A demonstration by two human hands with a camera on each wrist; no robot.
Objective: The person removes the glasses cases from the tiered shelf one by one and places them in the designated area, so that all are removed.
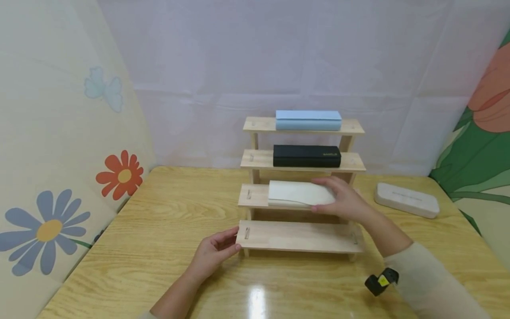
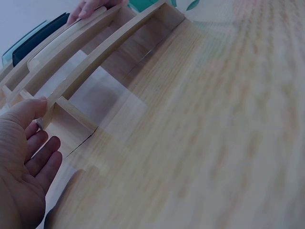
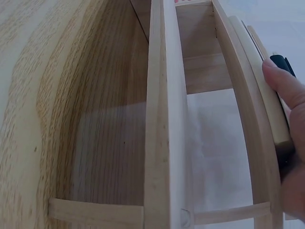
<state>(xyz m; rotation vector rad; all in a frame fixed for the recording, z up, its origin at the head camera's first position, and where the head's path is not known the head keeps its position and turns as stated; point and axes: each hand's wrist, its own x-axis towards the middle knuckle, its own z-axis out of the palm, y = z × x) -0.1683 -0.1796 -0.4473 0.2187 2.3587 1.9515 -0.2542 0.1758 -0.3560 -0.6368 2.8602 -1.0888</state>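
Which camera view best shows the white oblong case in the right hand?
Head view: the white oblong case shows its top, with the right hand covering only its right end. The left wrist view shows it small and slanted; the right wrist view, just a narrow strip.

Left grip (image 1: 211,256) bare, low, angled up and rightward; left thumb (image 2: 28,112) outstretched, left index finger (image 2: 31,130) opposite in pinch, other left fingers (image 2: 45,164) loosely bent, part of palm showing in left wrist view. Left forearm (image 1: 179,292) slants up from bottom edge, bare. Right grip (image 1: 345,201) bare too, higher and farther forward; right thumb (image 1: 323,208) on near side, right fingers (image 1: 326,180) on far side, pinching hold. Right forearm (image 1: 386,235) slants in from lower right, pale sleeve (image 1: 432,279) ending short of wrist.
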